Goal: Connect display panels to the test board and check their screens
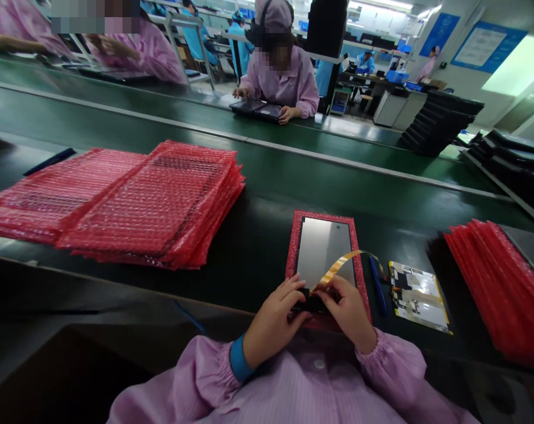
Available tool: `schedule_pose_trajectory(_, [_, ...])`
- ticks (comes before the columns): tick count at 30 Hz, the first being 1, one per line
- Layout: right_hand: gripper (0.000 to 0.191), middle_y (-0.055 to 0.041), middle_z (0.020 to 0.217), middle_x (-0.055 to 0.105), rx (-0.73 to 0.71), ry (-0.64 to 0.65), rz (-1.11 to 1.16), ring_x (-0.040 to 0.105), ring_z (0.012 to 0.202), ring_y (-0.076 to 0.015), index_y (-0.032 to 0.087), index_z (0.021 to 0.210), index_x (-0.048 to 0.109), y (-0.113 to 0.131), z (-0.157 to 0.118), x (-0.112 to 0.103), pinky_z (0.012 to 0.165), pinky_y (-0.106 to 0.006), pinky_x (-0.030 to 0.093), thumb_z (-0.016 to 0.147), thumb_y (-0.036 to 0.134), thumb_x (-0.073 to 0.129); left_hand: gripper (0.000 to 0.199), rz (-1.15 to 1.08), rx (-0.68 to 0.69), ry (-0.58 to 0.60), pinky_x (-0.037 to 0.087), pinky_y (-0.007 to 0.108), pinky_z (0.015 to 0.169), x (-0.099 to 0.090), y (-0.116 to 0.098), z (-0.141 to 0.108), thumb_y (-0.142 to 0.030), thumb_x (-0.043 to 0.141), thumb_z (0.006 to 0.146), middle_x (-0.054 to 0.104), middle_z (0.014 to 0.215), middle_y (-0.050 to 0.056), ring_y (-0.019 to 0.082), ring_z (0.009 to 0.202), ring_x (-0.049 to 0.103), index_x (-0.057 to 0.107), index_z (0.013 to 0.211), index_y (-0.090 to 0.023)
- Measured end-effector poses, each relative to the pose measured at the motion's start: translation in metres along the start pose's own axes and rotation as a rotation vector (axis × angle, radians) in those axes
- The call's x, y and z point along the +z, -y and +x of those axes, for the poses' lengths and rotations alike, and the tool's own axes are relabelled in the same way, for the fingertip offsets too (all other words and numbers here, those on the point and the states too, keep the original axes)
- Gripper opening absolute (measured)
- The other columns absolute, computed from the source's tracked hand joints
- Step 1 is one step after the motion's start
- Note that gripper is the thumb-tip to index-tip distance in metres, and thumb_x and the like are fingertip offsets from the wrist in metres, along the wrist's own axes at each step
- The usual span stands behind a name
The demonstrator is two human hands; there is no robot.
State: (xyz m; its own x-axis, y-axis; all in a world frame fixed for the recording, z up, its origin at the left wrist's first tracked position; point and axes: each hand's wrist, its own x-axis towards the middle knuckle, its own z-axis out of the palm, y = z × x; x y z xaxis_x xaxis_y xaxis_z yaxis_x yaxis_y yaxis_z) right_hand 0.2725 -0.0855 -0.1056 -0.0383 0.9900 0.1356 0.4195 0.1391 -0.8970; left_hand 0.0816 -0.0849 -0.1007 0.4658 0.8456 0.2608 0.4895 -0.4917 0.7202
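Note:
A display panel [324, 244] with a silvery back lies on a red bubble-wrap sheet [292, 250] in front of me. My left hand [278, 315] rests on the panel's lower left edge, its fingers bent around that corner. With thumb and fingers pinched, my right hand [349, 309] holds the near end of an orange flat ribbon cable [338, 265] at the panel's lower edge. The cable arches up and to the right, towards a circuit board with a battery [419, 297]. Between panel and board lies a blue pen-like tool [377, 285].
Stacked red bubble-wrap bags [156, 206] lie to the left, and another red stack [499, 288] stands at the right. Beyond runs a green conveyor belt [276, 144]. A co-worker [280, 76] handles dark panels across it. Black trays [441, 121] are piled at the far right.

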Motion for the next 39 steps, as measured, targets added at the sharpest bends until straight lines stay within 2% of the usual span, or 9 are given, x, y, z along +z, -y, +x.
schedule_pose_trajectory(22, [0.010, 0.0006, 0.072, 0.064, 0.021, 0.043, 0.019, 0.056, 0.065, -0.0162, 0.020, 0.077, 0.061, 0.0008, -0.0002, -0.0004, 0.060, -0.028, 0.044, 0.084, 0.027, 0.059, 0.017, 0.047, 0.064, -0.015, 0.043, 0.052, 0.107, 0.0030, 0.0041, -0.0009, -0.014, 0.065, 0.082, 0.064, 0.126, 0.013, 0.028, 0.129, 0.051, 0.062, 0.097, -0.020])
schedule_pose_trajectory(27, [0.009, -0.0023, 0.082, 0.069, 0.028, 0.072, 0.039, 0.062, 0.076, -0.0191, 0.021, 0.084, 0.064, 0.0003, 0.0012, -0.0005, 0.071, -0.031, 0.048, 0.085, 0.026, 0.057, 0.015, 0.053, 0.072, -0.017, 0.043, 0.053, 0.107, 0.0031, 0.0045, -0.0010, -0.015, 0.064, 0.083, 0.064, 0.126, 0.013, 0.029, 0.129, 0.051, 0.062, 0.097, -0.019])
schedule_pose_trajectory(34, [0.012, -0.0034, 0.088, 0.071, 0.024, 0.114, 0.045, 0.065, 0.082, -0.0203, 0.021, 0.090, 0.066, -0.0032, 0.0015, -0.0008, 0.075, -0.033, 0.049, 0.086, 0.025, 0.056, 0.013, 0.065, 0.070, -0.019, 0.044, 0.052, 0.106, 0.0035, 0.0046, -0.0009, -0.016, 0.065, 0.083, 0.064, 0.126, 0.013, 0.029, 0.128, 0.052, 0.062, 0.095, -0.019])
schedule_pose_trajectory(37, [0.013, -0.0049, 0.091, 0.071, 0.035, 0.139, 0.054, 0.065, 0.085, -0.0214, 0.020, 0.092, 0.066, -0.0026, 0.0015, -0.0014, 0.078, -0.035, 0.049, 0.086, 0.025, 0.056, 0.011, 0.110, 0.132, -0.047, 0.046, 0.051, 0.106, 0.0038, 0.0044, -0.0009, -0.017, 0.063, 0.085, 0.066, 0.123, 0.013, 0.029, 0.127, 0.053, 0.063, 0.095, -0.018])
schedule_pose_trajectory(39, [0.012, -0.0047, 0.088, 0.071, 0.032, 0.125, 0.028, 0.065, 0.083, -0.0211, 0.020, 0.089, 0.065, -0.0013, 0.0015, -0.0016, 0.076, -0.034, 0.049, 0.085, 0.025, 0.056, 0.010, 0.198, 0.234, -0.066, 0.047, 0.048, 0.105, 0.0028, 0.0037, -0.0009, -0.017, 0.060, 0.087, 0.067, 0.120, 0.014, 0.029, 0.125, 0.054, 0.065, 0.097, -0.016])
